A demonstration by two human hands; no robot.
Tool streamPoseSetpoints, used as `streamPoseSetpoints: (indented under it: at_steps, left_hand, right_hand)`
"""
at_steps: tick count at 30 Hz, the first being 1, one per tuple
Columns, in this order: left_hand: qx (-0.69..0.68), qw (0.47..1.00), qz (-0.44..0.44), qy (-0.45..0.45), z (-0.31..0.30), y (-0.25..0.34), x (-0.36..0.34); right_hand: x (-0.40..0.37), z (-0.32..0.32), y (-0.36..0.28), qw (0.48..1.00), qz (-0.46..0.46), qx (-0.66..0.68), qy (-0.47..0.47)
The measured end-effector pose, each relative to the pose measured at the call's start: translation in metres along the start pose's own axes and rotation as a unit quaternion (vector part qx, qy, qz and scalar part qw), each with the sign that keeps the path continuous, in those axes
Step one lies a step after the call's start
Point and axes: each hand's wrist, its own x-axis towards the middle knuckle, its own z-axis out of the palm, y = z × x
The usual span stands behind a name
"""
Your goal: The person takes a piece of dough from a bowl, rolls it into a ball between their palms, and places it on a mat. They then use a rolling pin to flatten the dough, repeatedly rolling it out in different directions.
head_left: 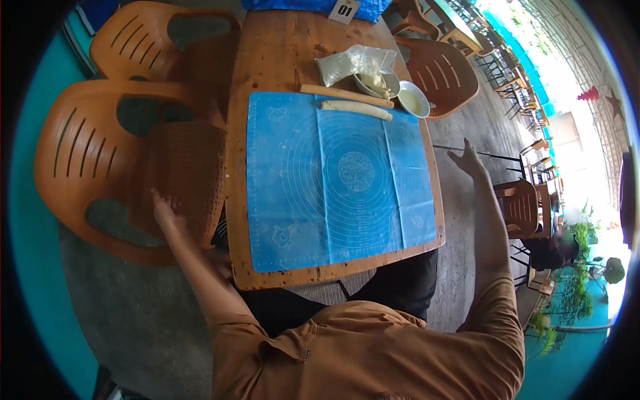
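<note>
My left hand (168, 208) is held off the table's left side, in front of the orange chair's seat, fingers apart and holding nothing. Out past the table's right edge, my right hand (468, 160) hangs in the air with thumb and fingers spread and nothing in it. Between them a blue mat (287, 180) printed with circles lies on the wooden table (267, 60). A pale dough roll (353, 109) rests on the mat's far edge, beside a wooden rolling pin (327, 91). Behind these are a bowl (395, 85) with pale contents and a white bowl (414, 100).
A clear plastic bag (340, 65) of white powder touches the bowl. At the far end are a blue bag (293, 5) and a card (345, 10) marked 01. Chairs stand at both sides, including an orange one (80, 147) and a brown one (443, 73).
</note>
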Motion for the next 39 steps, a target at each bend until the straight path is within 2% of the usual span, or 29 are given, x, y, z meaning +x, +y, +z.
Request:
streamPoseSetpoints:
  at_steps: [2,3,4,5,7,9,11,14,19,21,25,29,31,33,34,36,39]
  left_hand:
    - [-0.047,0.999,-0.005,0.017,0.010,-0.006,0.009]
    - [-0.062,0.998,0.001,-0.014,0.011,-0.010,0.014]
    - [-0.075,0.996,0.007,-0.045,0.012,-0.015,0.019]
    - [-0.079,0.996,0.003,-0.048,0.011,-0.022,0.024]
    - [-0.056,0.997,-0.030,-0.041,0.009,-0.038,0.034]
    - [-0.058,0.998,-0.014,-0.030,0.018,-0.043,0.037]
    - [-0.058,0.998,0.006,-0.024,0.030,-0.043,0.044]
    - [0.006,0.996,0.034,-0.079,0.040,-0.048,0.057]
    - [0.032,0.993,0.004,-0.113,0.047,-0.047,0.071]
    - [0.017,0.992,0.003,-0.126,0.043,-0.048,0.080]
    - [0.022,0.992,0.014,-0.127,0.039,-0.055,0.091]
    - [0.041,0.991,0.010,-0.126,0.042,-0.054,0.091]
    - [0.076,0.991,0.019,-0.110,0.053,-0.044,0.066]
    - [0.070,0.991,0.019,-0.111,0.053,-0.047,0.072]
    - [0.065,0.991,0.018,-0.111,0.054,-0.049,0.073]
    - [0.057,0.992,0.019,-0.108,0.054,-0.051,0.073]
    - [0.058,0.992,0.026,-0.105,0.058,-0.050,0.070]
  right_hand:
    - [0.052,-0.041,-0.056,0.992,0.112,-0.049,-0.039]
    - [0.085,-0.063,-0.075,0.991,0.112,-0.056,-0.040]
    - [0.123,-0.081,-0.092,0.958,0.203,0.080,-0.186]
    - [0.153,-0.083,-0.105,0.879,0.285,0.212,-0.319]
    - [0.186,-0.059,-0.122,0.869,0.272,0.304,-0.281]
    - [0.226,-0.045,-0.146,0.850,0.287,0.310,-0.314]
    - [0.259,-0.031,-0.171,0.842,0.279,0.273,-0.374]
    - [0.295,-0.032,-0.206,0.824,0.262,0.290,-0.410]
    - [0.317,0.016,-0.210,0.818,0.231,0.225,-0.476]
    - [0.322,0.022,-0.214,0.801,0.197,0.208,-0.525]
    - [0.327,0.025,-0.229,0.802,0.210,0.189,-0.526]
    - [0.334,0.032,-0.235,0.780,0.201,0.195,-0.560]
    - [0.335,0.031,-0.240,0.773,0.199,0.195,-0.570]
    - [0.331,0.026,-0.247,0.814,0.199,0.191,-0.512]
    - [0.334,0.014,-0.252,0.814,0.198,0.190,-0.512]
    - [0.339,-0.010,-0.256,0.822,0.174,0.269,-0.471]
    - [0.344,-0.023,-0.261,0.821,0.185,0.260,-0.473]
